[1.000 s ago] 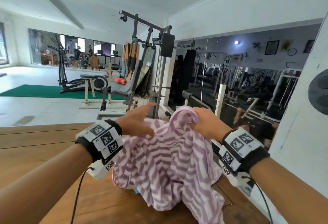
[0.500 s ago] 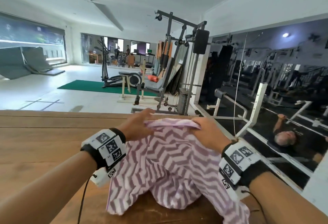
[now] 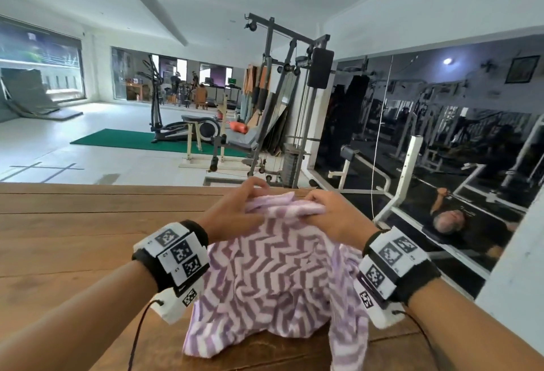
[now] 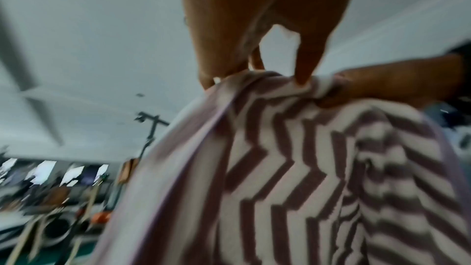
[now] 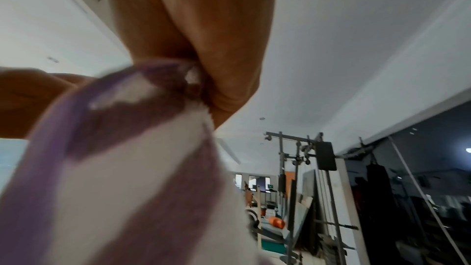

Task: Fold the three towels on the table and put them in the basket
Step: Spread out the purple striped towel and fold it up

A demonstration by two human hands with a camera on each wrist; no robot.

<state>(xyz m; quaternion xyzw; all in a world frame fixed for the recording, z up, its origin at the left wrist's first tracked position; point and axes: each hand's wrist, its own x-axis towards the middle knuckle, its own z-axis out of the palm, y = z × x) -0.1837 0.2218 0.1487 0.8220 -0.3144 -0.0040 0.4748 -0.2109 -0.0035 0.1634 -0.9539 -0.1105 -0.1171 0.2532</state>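
Note:
A purple-and-white zigzag towel (image 3: 273,270) hangs from both my hands above the wooden table (image 3: 73,238), its lower folds touching the tabletop. My left hand (image 3: 235,208) pinches the towel's top edge, seen close up as the towel (image 4: 293,168) held under its fingertips (image 4: 303,80). My right hand (image 3: 326,214) grips the bunched top edge just beside the left one; the towel (image 5: 132,158) is clamped in its curled fingers (image 5: 229,92). No other towels and no basket show in any view.
The table's far edge (image 3: 117,186) lies just beyond my hands. A mirror wall (image 3: 441,135) runs along the right. Gym machines (image 3: 282,100) and a green mat (image 3: 132,138) stand on the floor beyond.
Both hands have lowered the towel toward the table and come closer together on its top edge. My left hand, open a second ago, now pinches the cloth.

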